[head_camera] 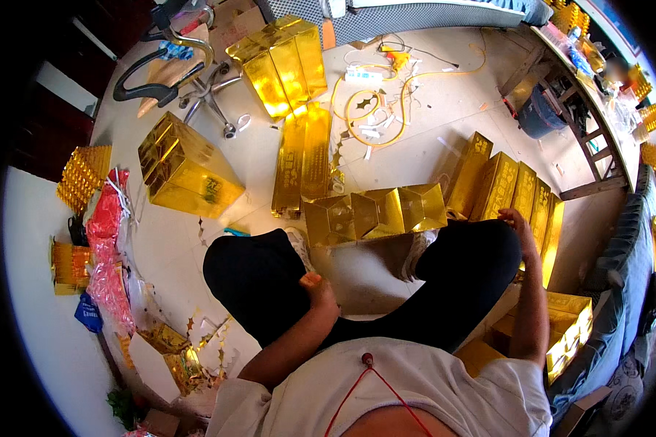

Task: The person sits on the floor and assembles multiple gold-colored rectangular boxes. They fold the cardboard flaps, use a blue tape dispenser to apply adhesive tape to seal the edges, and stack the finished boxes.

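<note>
My left hand (318, 289) rests by the inner side of my left thigh, its fingers partly hidden; whether it holds anything is not visible. My right hand (516, 221) is at the outer side of my right knee, beside a row of upright gold foil cartons (495, 188); contact with them is unclear. Before my feet lies a gold foil carton (378, 212) with folded end panels facing up. Beyond it, a stack of flat gold cardboard (300, 158) lies on the floor. A gold foil carton block (188, 169) stands to the left, and another (284, 65) farther ahead.
A hot glue gun (398, 58) with a yellow cord and a power strip (363, 75) lie ahead among paper scraps. An office chair base (208, 93) stands front left. A dark bucket (538, 114) is beside a wooden table frame. Pink plastic wrap (106, 262) hangs left; a blue sofa (612, 306) stands right.
</note>
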Demonstrator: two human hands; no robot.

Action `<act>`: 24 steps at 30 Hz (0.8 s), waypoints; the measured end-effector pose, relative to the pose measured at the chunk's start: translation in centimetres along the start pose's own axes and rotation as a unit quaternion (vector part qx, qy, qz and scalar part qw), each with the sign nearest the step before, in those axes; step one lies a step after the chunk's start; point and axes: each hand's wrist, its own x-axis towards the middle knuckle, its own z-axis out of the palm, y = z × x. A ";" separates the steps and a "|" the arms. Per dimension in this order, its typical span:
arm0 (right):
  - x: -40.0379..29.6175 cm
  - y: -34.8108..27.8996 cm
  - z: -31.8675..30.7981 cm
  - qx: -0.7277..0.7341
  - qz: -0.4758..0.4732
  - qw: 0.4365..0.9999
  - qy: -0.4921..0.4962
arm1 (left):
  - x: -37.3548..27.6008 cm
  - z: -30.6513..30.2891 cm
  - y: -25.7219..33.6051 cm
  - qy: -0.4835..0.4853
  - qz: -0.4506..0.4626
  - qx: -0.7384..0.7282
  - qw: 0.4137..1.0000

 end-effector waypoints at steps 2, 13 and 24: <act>2.4 -2.4 -2.5 -0.151 -0.022 0.970 -0.190 | 2.1 -0.4 -1.9 0.024 0.093 0.072 0.993; 10.9 -10.5 5.2 -0.557 0.051 0.670 -0.489 | 9.0 4.0 -4.9 -0.055 0.071 -0.037 0.995; 10.8 -12.3 13.7 -0.241 -0.039 0.918 -0.311 | 5.2 5.6 3.6 -0.054 0.114 0.141 0.982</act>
